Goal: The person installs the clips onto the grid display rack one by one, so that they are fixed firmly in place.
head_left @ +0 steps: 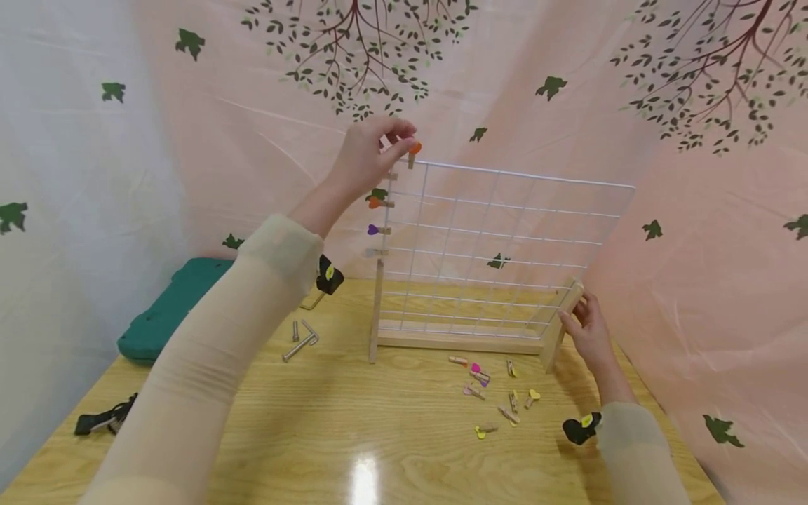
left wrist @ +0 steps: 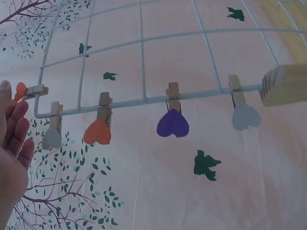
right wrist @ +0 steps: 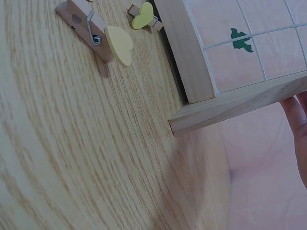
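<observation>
My left hand (head_left: 372, 151) pinches a clothespin with an orange heart (head_left: 414, 148) at the upper left corner of a white wire grid (head_left: 499, 172). Down the grid's left side hang clothespins with an orange heart (left wrist: 98, 132), a purple heart (left wrist: 173, 123) and two grey hearts, one near the corner (left wrist: 53, 138) and one low by the wood (left wrist: 246, 117). The grid stands upright in a wooden stand (head_left: 454, 342). At its right end my right hand (head_left: 591, 335) grips the wooden upright (head_left: 555, 333), thumb in front.
Several loose heart clothespins, such as a yellow one (head_left: 533, 396), lie on the wooden table (head_left: 328, 428) before the stand. Metal bolts or rods (head_left: 299, 347), a green case (head_left: 173, 298) and a black strap-like item (head_left: 104, 419) are at the left. Printed cloth hangs behind.
</observation>
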### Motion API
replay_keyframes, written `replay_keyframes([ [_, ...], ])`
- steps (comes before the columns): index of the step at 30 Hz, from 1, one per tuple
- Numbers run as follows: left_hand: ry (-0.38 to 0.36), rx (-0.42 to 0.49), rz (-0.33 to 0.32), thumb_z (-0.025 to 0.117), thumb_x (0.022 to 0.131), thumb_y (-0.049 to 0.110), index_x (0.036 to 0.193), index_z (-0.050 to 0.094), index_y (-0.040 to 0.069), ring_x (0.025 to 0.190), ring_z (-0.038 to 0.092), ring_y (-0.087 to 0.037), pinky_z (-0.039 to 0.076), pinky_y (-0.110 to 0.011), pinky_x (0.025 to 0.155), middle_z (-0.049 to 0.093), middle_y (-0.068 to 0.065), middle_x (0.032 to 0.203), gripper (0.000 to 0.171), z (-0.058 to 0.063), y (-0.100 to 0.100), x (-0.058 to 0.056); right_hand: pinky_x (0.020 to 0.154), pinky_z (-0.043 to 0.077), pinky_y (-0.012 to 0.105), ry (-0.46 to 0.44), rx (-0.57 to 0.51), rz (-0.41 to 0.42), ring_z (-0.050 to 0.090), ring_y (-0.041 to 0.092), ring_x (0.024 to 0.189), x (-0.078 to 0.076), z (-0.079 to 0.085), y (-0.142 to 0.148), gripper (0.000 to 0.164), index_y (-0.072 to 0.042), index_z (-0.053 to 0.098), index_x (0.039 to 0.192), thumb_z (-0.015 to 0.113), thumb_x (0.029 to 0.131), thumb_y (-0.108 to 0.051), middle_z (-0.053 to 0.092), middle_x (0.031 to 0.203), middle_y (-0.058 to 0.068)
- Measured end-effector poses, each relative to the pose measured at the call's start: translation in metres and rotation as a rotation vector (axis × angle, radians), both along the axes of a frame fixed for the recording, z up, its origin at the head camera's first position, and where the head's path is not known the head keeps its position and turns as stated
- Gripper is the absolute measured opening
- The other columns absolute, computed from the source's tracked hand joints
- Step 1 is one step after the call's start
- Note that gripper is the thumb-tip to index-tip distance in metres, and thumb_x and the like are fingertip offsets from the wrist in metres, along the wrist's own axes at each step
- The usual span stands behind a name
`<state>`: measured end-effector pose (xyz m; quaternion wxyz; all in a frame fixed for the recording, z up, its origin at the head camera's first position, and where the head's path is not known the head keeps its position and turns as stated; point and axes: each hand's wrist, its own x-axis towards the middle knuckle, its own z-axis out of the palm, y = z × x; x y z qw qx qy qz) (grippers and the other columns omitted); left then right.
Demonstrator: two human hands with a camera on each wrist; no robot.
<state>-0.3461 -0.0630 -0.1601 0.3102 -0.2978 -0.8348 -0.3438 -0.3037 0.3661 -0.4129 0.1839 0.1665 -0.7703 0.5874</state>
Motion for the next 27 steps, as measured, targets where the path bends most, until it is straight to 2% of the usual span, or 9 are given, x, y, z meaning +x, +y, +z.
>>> replay_keyframes([
  [3,0.048,0.026,-0.015,0.062,0.082,0.033,0.11,0.058,0.011,0.088,0.048,-0.007,0.041,-0.021,0.074,0.059,0.002,0.102,0.035,-0.001,0.003,0.012,0.07,0.049,0.015,-0.002,0.001,0.004,0.05,0.004,0.102,-0.002,-0.003,0.004,0.054,-0.011,0.027,0.136,0.049,0.088,0.001,0.049,0.119,0.005],
  [6,0.123,0.046,-0.091,0.067,0.079,0.029,0.11,0.058,0.009,0.087,0.049,-0.009,0.041,-0.022,0.071,0.06,0.0,0.1,0.037,-0.008,0.012,0.027,0.069,0.049,0.015,0.002,-0.015,0.012,0.05,0.003,0.1,0.001,0.0,0.003,0.053,-0.006,0.026,0.135,0.048,0.088,0.005,0.049,0.117,0.004],
  [8,0.135,0.04,-0.145,0.068,0.078,0.027,0.11,0.059,0.008,0.087,0.05,-0.01,0.041,-0.023,0.07,0.06,-0.001,0.1,0.038,-0.017,0.022,0.039,0.069,0.049,0.015,0.003,-0.021,0.012,0.05,0.004,0.1,0.001,0.0,0.004,0.053,-0.004,0.025,0.135,0.048,0.088,0.006,0.049,0.117,0.004],
  [11,0.082,0.005,-0.212,0.068,0.077,0.03,0.111,0.058,0.009,0.088,0.05,-0.011,0.042,-0.024,0.071,0.06,0.0,0.101,0.041,-0.039,0.037,0.054,0.069,0.049,0.015,0.001,-0.027,0.014,0.05,0.004,0.1,-0.001,-0.003,0.008,0.053,-0.006,0.026,0.134,0.048,0.088,0.006,0.05,0.117,0.004],
  [14,-0.008,-0.051,-0.272,0.068,0.076,0.035,0.112,0.057,0.011,0.09,0.05,-0.009,0.042,-0.023,0.073,0.059,0.001,0.106,0.044,-0.069,0.054,0.066,0.07,0.049,0.016,-0.006,-0.021,0.011,0.05,0.003,0.101,-0.004,-0.006,0.012,0.054,-0.01,0.027,0.135,0.049,0.088,0.004,0.05,0.119,0.004],
  [19,-0.183,-0.163,-0.34,0.067,0.076,0.037,0.116,0.056,0.013,0.096,0.051,-0.01,0.042,-0.02,0.082,0.058,0.002,0.111,0.048,-0.131,0.08,0.075,0.071,0.049,0.016,-0.011,-0.009,0.007,0.049,0.004,0.104,-0.006,-0.009,0.014,0.054,-0.015,0.028,0.135,0.051,0.088,-0.002,0.049,0.122,0.007],
  [23,-0.289,-0.24,-0.35,0.067,0.076,0.036,0.116,0.057,0.013,0.096,0.053,-0.011,0.043,-0.02,0.083,0.058,0.003,0.112,0.047,-0.179,0.095,0.073,0.071,0.049,0.016,-0.001,-0.004,0.018,0.049,0.006,0.106,-0.007,-0.009,0.015,0.054,-0.015,0.028,0.136,0.051,0.089,-0.002,0.048,0.125,0.007],
  [27,-0.388,-0.318,-0.354,0.066,0.078,0.034,0.115,0.058,0.014,0.093,0.054,-0.011,0.043,-0.019,0.079,0.059,0.004,0.113,0.043,-0.222,0.105,0.066,0.072,0.049,0.016,0.008,-0.01,0.039,0.049,0.006,0.106,-0.008,-0.01,0.016,0.053,-0.014,0.028,0.136,0.05,0.089,-0.001,0.048,0.126,0.004],
])
